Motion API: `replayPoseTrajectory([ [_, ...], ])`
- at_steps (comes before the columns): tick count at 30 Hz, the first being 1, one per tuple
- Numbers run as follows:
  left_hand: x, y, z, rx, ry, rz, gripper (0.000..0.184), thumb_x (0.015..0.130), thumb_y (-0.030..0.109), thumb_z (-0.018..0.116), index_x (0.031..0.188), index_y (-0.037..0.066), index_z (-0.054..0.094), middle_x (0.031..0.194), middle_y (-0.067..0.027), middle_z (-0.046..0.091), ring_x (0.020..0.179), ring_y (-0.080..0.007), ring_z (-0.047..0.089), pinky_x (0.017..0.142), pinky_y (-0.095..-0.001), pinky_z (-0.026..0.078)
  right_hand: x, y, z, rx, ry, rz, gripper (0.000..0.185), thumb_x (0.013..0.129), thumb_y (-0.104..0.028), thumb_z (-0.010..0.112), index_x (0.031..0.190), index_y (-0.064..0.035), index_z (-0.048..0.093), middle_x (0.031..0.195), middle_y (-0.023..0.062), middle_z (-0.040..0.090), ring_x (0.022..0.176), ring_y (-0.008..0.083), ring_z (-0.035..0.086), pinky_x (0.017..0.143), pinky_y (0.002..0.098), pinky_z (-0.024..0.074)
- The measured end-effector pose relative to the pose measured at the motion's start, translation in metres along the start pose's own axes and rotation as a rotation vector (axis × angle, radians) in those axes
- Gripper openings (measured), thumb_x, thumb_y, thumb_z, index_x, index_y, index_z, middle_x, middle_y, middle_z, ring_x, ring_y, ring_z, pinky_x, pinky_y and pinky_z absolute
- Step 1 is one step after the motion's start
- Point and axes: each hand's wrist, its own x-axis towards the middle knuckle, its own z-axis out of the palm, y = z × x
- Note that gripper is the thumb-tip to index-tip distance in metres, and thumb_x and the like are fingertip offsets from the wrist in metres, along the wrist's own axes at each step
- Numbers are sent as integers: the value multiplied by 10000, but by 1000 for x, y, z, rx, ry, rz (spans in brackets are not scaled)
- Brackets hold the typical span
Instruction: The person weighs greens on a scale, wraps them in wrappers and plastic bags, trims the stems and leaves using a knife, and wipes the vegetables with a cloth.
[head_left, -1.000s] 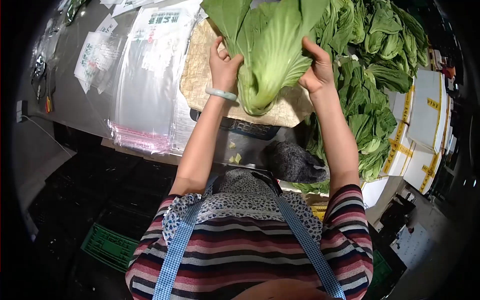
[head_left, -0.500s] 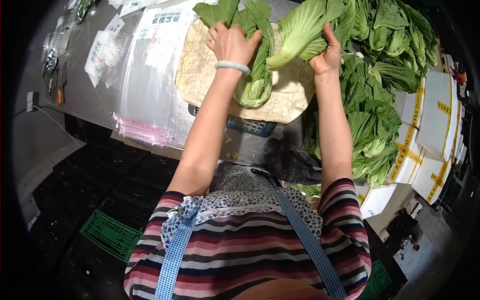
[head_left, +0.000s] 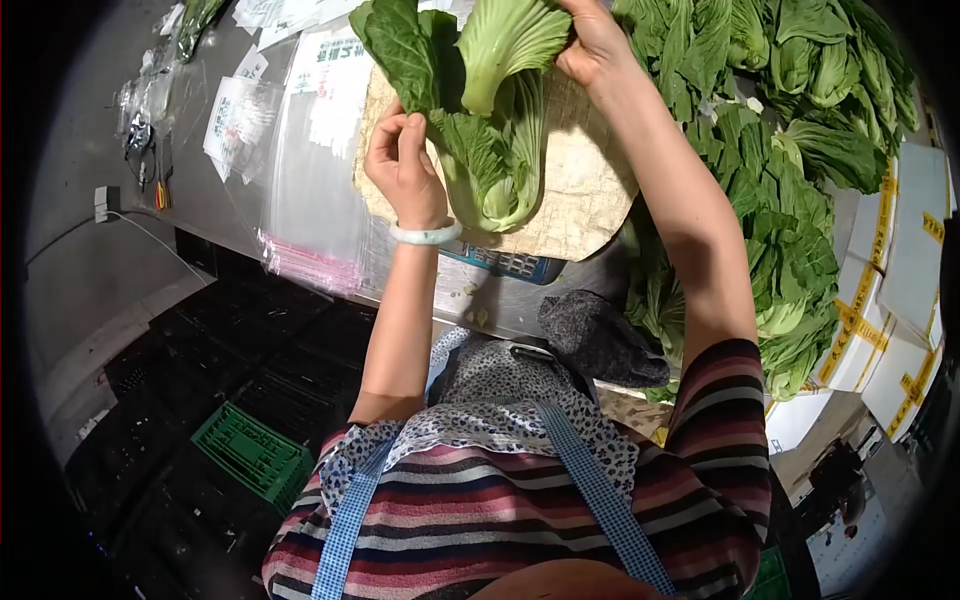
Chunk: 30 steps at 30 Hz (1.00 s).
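Note:
A head of mustard greens (head_left: 500, 195) lies on a tan, cloth-like cover (head_left: 590, 190) over a blue plastic crate (head_left: 525, 266). My right hand (head_left: 592, 48) grips the edge of a pale green mustard leaf (head_left: 505, 45) and holds it over the head, its stalk end toward me. My left hand (head_left: 405, 170), with a pale bangle at the wrist, is at the head's left side. Its fingers are curled at the lower edge of a dark green leaf (head_left: 400, 50), partly hidden behind it.
More mustard greens (head_left: 770, 220) are heaped along the right. Clear plastic bags (head_left: 315, 190) lie stacked left of the crate, near printed bags (head_left: 240, 120) and orange-handled scissors (head_left: 162, 193). White foam boxes (head_left: 865, 300) stand at far right, and a green crate (head_left: 255, 455) is on the floor.
My right hand has carried the pale leaf leftward over the head. My left hand has moved down and left from the top of the head to its side. The camera view has shifted slightly.

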Motion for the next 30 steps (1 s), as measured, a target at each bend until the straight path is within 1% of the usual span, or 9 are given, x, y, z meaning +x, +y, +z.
replayPoseTrajectory([
  [1, -5, 3, 0, -10, 2, 6, 80, 849, 42, 629, 813, -12, 582, 1206, -163, 552, 681, -37, 464, 548, -141, 331, -2, 2, 10, 61, 74, 103, 308, 872, -78, 623, 1161, 7, 561, 1072, 137, 634, 977, 283, 626, 868, 424, 520],
  [4, -16, 5, -2, -25, -79, 119, 46, 881, 16, 569, 837, 12, 557, 911, -47, 546, 831, -113, 524, 808, -273, 461, -5, 21, 28, -162, 166, 34, 331, 840, -20, 646, 1151, 41, 549, 1081, 145, 629, 966, 269, 629, 834, 384, 532],
  [6, -20, 8, -2, 20, -63, 127, 49, 880, 17, 570, 837, 3, 550, 921, -48, 539, 838, -107, 518, 816, -261, 447, -8, 35, 28, -321, 90, -55, 329, 830, 5, 638, 1142, 57, 550, 1070, 142, 632, 945, 238, 631, 796, 347, 531],
  [10, -24, 12, -9, 126, -132, 144, 48, 880, 13, 564, 846, -18, 551, 1044, -99, 549, 848, -107, 516, 803, -247, 440, -33, 45, 27, -407, 15, -8, 305, 826, 14, 630, 1119, 67, 562, 1035, 126, 647, 909, 215, 636, 770, 323, 531],
  [12, -21, 11, -14, 137, -143, 110, 83, 818, 21, 644, 846, -34, 587, 1246, -274, 509, 955, -167, 557, 866, -300, 433, -39, 46, 27, -415, 11, -7, 295, 827, 15, 627, 1111, 69, 567, 1024, 120, 652, 893, 210, 639, 766, 316, 530],
  [20, -39, 19, -14, 140, -161, 185, 84, 836, 40, 636, 855, -28, 589, 1297, -239, 485, 966, -180, 566, 861, -317, 457, -41, 41, 31, -712, -17, -161, 294, 793, -1, 664, 1068, 56, 576, 962, 114, 655, 816, 184, 625, 715, 301, 506],
  [22, -53, 16, -16, 357, -139, 213, 262, 882, 91, 615, 1104, -28, 541, 1372, -214, 416, 1224, -263, 457, 1016, -397, 376, -40, 46, 22, -731, 84, -125, 320, 787, 7, 663, 1087, 58, 564, 974, 112, 653, 827, 183, 620, 720, 298, 504],
  [26, -85, -11, -29, 609, -74, -223, 547, 885, 88, 624, 1351, -55, 373, 1319, -198, 447, 1189, -240, 485, 982, -350, 422, -29, 50, -1, -720, 90, -100, 288, 802, 52, 573, 1089, 61, 572, 986, 114, 642, 827, 193, 619, 703, 307, 510],
  [30, -94, -25, -26, 506, -113, -214, 589, 894, 62, 610, 1387, -73, 318, 1299, -188, 485, 1116, -211, 527, 918, -306, 447, -32, 38, 11, -657, 103, -22, 288, 789, 53, 580, 1077, 59, 584, 977, 112, 644, 830, 191, 619, 702, 307, 513],
])
